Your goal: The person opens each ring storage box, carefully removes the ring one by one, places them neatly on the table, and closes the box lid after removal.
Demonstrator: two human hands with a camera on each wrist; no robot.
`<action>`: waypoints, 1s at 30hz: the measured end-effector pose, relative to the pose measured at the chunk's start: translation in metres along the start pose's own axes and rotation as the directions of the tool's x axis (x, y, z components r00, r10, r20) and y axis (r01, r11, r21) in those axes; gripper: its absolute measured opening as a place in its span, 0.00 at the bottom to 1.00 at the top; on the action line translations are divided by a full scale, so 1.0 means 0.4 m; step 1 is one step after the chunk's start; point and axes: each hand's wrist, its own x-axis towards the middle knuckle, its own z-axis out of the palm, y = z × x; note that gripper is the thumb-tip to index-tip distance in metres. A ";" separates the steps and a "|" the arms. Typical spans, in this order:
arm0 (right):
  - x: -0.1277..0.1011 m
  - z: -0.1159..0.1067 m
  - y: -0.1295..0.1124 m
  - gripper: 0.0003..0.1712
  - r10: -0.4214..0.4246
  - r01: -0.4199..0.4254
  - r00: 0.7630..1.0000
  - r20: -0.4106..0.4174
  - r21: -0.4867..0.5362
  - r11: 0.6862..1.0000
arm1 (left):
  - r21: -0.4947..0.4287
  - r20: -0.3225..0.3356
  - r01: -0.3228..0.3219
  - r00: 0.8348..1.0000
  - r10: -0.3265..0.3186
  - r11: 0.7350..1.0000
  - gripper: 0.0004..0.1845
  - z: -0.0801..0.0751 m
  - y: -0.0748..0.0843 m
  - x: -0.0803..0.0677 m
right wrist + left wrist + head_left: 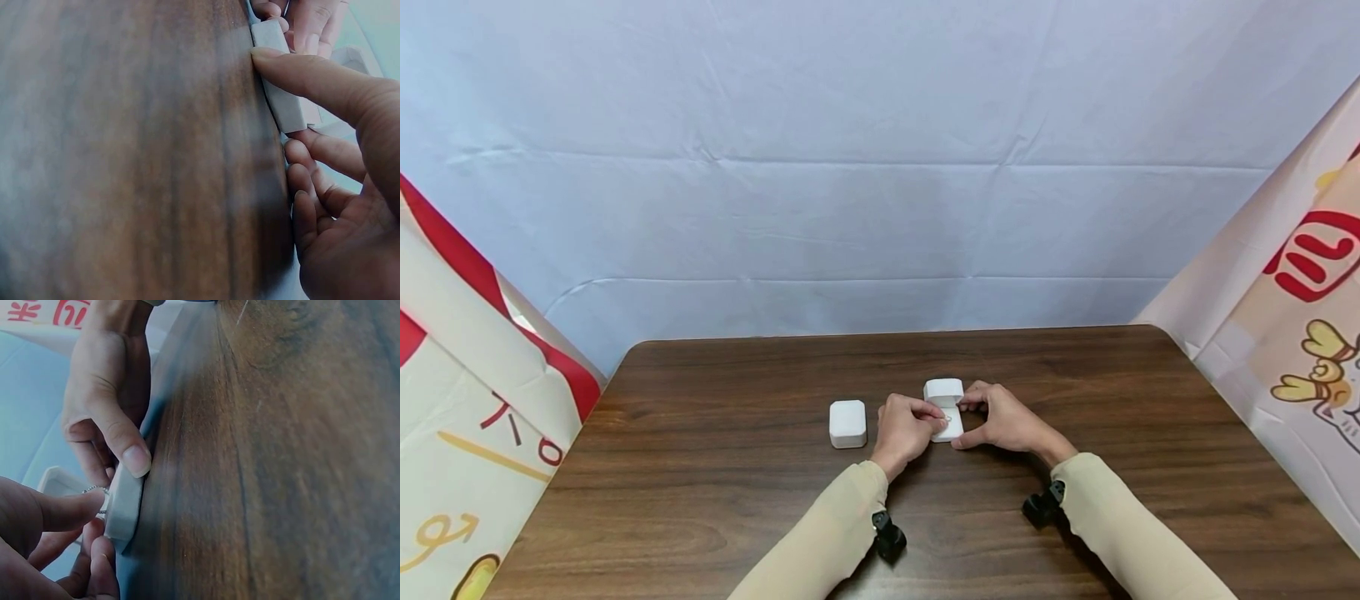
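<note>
A white ring box (953, 426) stands on the table with its lid (943, 391) raised at the back. My right hand (1009, 419) holds the base from the right, its thumb (284, 61) at the front wall and its fingers at the side and back. From the left, my left hand (906, 429) reaches over the box's cushion. Between its thumb and fingers it pinches a small silver ring (95, 488) with a beaded-looking band, partly hidden by the thumb. Whether the ring sits in the cushion slot I cannot tell.
A second white box (847, 423), closed, stands left of my left hand. The brown wooden table (715, 467) runs back to a pale blue cloth (850, 208). Printed curtains (1292, 333) hang at both sides.
</note>
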 end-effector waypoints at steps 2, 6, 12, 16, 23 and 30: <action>0.000 0.000 0.000 0.26 -0.001 0.001 1.000 0.001 0.003 1.000 | -0.001 0.001 -0.002 1.000 0.002 1.000 0.05 0.000 0.000 -0.001; -0.001 0.000 -0.003 0.25 -0.002 0.002 1.000 0.003 0.011 1.000 | 0.008 0.001 -0.017 1.000 0.017 1.000 0.05 0.001 -0.001 0.000; -0.001 -0.001 -0.002 0.25 0.003 -0.003 1.000 0.005 0.015 1.000 | 0.073 -0.009 -0.060 0.998 0.061 0.996 0.05 0.006 -0.002 0.002; 0.000 -0.001 0.000 0.25 0.004 -0.004 1.000 0.003 0.004 1.000 | 0.128 -0.028 -0.094 0.995 0.098 0.987 0.06 0.010 -0.001 0.004; 0.001 -0.001 -0.001 0.25 0.002 -0.002 1.000 0.001 0.004 1.000 | 0.157 -0.042 -0.097 0.994 0.105 0.983 0.08 0.011 0.005 0.000; 0.002 0.000 -0.001 0.25 0.002 -0.002 1.000 0.001 0.010 1.000 | 0.157 -0.055 -0.110 0.991 0.120 0.981 0.09 0.011 0.009 -0.003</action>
